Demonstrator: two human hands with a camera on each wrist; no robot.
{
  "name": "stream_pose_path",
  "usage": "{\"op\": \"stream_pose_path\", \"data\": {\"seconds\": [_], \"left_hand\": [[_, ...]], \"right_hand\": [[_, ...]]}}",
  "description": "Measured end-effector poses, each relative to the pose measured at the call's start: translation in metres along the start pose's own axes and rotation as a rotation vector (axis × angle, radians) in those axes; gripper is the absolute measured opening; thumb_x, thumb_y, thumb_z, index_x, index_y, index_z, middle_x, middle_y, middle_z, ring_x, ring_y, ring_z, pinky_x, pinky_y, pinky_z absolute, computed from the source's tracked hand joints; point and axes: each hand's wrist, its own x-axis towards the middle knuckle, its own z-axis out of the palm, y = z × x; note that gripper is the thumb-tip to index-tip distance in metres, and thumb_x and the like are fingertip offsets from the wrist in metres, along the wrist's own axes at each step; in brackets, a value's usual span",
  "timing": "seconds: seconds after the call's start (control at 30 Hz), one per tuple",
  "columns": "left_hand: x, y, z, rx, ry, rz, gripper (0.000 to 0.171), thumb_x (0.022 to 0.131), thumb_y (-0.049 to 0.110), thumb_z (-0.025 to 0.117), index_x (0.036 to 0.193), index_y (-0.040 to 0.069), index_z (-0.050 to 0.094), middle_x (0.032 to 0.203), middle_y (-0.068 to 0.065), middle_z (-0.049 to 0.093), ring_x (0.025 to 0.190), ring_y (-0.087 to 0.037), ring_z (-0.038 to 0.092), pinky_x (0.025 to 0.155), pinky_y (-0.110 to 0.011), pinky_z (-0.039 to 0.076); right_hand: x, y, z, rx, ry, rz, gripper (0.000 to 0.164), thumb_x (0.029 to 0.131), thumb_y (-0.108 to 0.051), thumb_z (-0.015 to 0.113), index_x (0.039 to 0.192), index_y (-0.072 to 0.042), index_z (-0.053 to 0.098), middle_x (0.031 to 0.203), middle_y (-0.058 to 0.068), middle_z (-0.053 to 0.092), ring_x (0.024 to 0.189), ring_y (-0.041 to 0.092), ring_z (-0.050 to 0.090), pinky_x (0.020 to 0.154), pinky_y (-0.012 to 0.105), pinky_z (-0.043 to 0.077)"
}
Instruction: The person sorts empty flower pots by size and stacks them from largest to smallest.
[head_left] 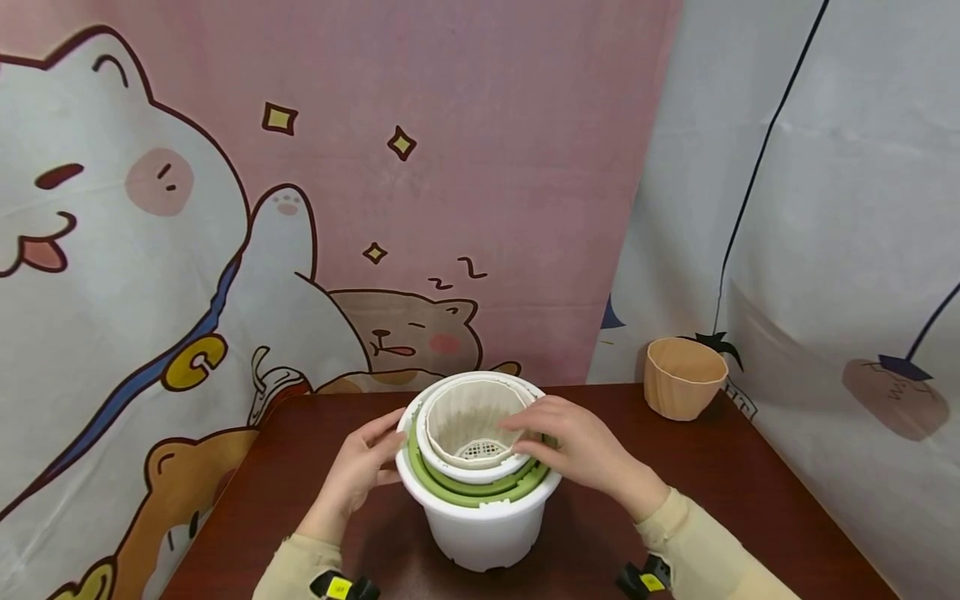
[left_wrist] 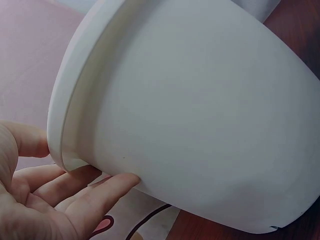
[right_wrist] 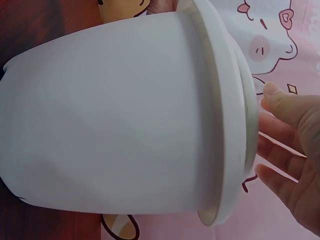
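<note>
A nested stack of flower pots stands on the table in the head view. Outermost is a large white pot (head_left: 486, 533); inside it show green rims (head_left: 480, 497), a smaller white pot (head_left: 480, 477) and a cream pot (head_left: 468, 408) with a grid of holes in its bottom. My left hand (head_left: 358, 467) holds the large pot's rim at the left, thumb at the edge and fingers beneath, as the left wrist view shows. Over the stack's right side is my right hand (head_left: 577, 442), fingers spread and loosely bent near the inner rims. Whether its fingertips touch the cream pot is unclear.
A peach-coloured pot (head_left: 684, 392) stands at the back right of the dark red-brown table (head_left: 675, 492). Behind the table hangs a pink and white cloth (head_left: 510, 167) with cartoon animals. Dark devices with yellow labels sit on both wrists.
</note>
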Motion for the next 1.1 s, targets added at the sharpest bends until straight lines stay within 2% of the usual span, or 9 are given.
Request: {"op": "stream_pose_path", "data": {"seconds": [0.17,0.3,0.4,0.5,0.7,0.83,1.1], "left_hand": [[0.0,0.0,0.001,0.008,0.003,0.001,0.047,0.097,0.015,0.064,0.141,0.005,0.054,0.125,-0.018,0.062,0.087,-0.025,0.069,0.07,-0.045,0.06],[0.0,0.0,0.001,0.004,0.014,-0.014,0.045,0.097,0.013,0.063,0.141,0.007,0.056,0.125,-0.018,0.063,0.086,-0.025,0.069,0.07,-0.045,0.06],[0.0,0.0,0.0,0.007,0.012,-0.013,0.045,0.097,0.013,0.063,0.141,0.007,0.055,0.125,-0.018,0.062,0.087,-0.025,0.069,0.07,-0.046,0.06],[-0.001,0.0,0.001,0.011,0.007,-0.008,0.046,0.098,0.014,0.063,0.142,0.006,0.054,0.125,-0.019,0.062,0.087,-0.025,0.069,0.07,-0.046,0.06],[-0.001,0.0,0.001,0.01,0.012,-0.01,0.045,0.098,0.014,0.063,0.141,0.006,0.055,0.126,-0.019,0.062,0.086,-0.025,0.069,0.069,-0.045,0.06],[0.0,0.0,0.001,0.012,0.013,-0.011,0.045,0.097,0.014,0.063,0.141,0.006,0.055,0.126,-0.019,0.061,0.086,-0.025,0.069,0.07,-0.045,0.06],[0.0,0.001,0.001,0.005,0.024,-0.021,0.044,0.097,0.014,0.064,0.14,0.009,0.057,0.126,-0.017,0.062,0.086,-0.026,0.069,0.07,-0.046,0.06]], "right_hand": [[-0.009,0.002,-0.005,0.008,0.056,0.02,0.036,0.081,-0.013,0.082,0.116,-0.016,0.073,0.11,-0.008,0.07,0.1,0.012,0.061,0.083,0.031,0.052],[-0.017,0.003,-0.01,0.017,0.105,0.054,0.041,0.078,-0.011,0.084,0.116,-0.015,0.072,0.109,-0.007,0.07,0.097,0.015,0.061,0.076,0.028,0.052],[-0.023,0.004,-0.012,0.012,0.126,0.094,0.043,0.076,-0.011,0.085,0.117,-0.014,0.071,0.108,-0.008,0.069,0.098,0.015,0.061,0.078,0.03,0.052],[-0.03,0.005,-0.013,-0.001,0.14,0.131,0.046,0.075,-0.011,0.086,0.118,-0.013,0.071,0.11,-0.009,0.069,0.102,0.014,0.061,0.087,0.032,0.052],[-0.045,0.005,-0.013,-0.022,0.184,0.195,0.05,0.074,-0.008,0.087,0.121,-0.013,0.069,0.115,-0.007,0.068,0.105,0.014,0.061,0.091,0.022,0.046],[-0.057,0.006,-0.012,-0.011,0.198,0.266,0.053,0.075,-0.008,0.086,0.125,-0.012,0.067,0.112,-0.008,0.068,0.106,0.014,0.06,0.092,0.019,0.046],[-0.079,0.012,-0.011,-0.012,0.25,0.387,0.059,0.076,-0.009,0.086,0.13,-0.019,0.064,0.111,-0.01,0.067,0.109,0.013,0.059,0.096,0.011,0.037]]}}
